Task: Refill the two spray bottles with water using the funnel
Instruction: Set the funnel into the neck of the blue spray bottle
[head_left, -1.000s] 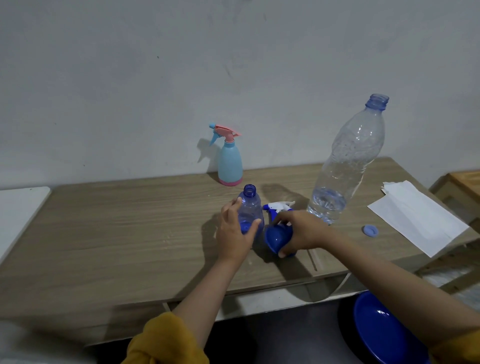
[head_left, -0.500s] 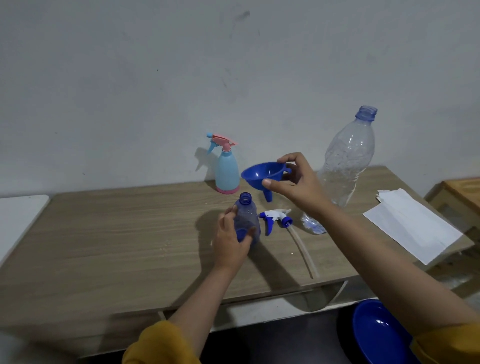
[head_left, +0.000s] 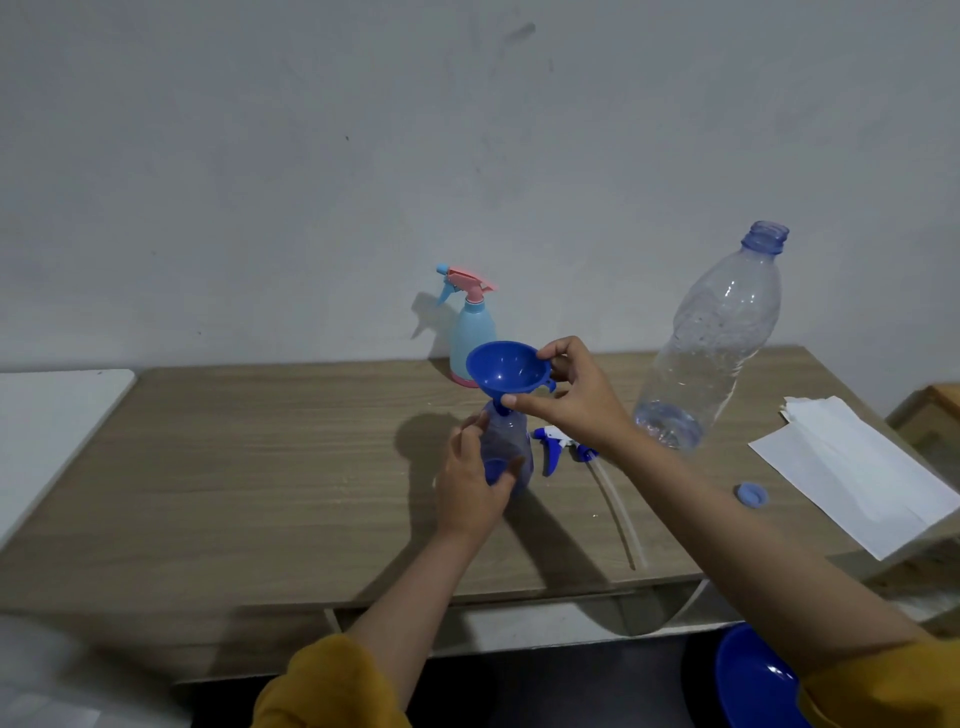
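My left hand (head_left: 470, 486) grips a small clear-blue spray bottle (head_left: 506, 447) standing open on the wooden table (head_left: 260, 467). A blue funnel (head_left: 506, 369) sits with its spout in that bottle's neck, and my right hand (head_left: 569, 397) pinches it at the rim and tab. The bottle's blue-and-white trigger head (head_left: 556, 447) lies on the table just right of it, its tube trailing toward me. A light-blue spray bottle with a pink trigger (head_left: 470, 332) stands at the back by the wall. A large clear water bottle (head_left: 711, 343), uncapped and holding a little water, stands to the right.
A light-blue cap (head_left: 751, 494) lies on the table right of my forearm. White paper sheets (head_left: 852, 467) overhang the table's right end. A blue basin (head_left: 753, 680) sits below the table's front edge. A white surface (head_left: 47, 421) adjoins the table on the left.
My right hand lifted the funnel off the table, carried it over the small bottle and lowered its spout into the neck. My left hand kept its hold on the bottle.
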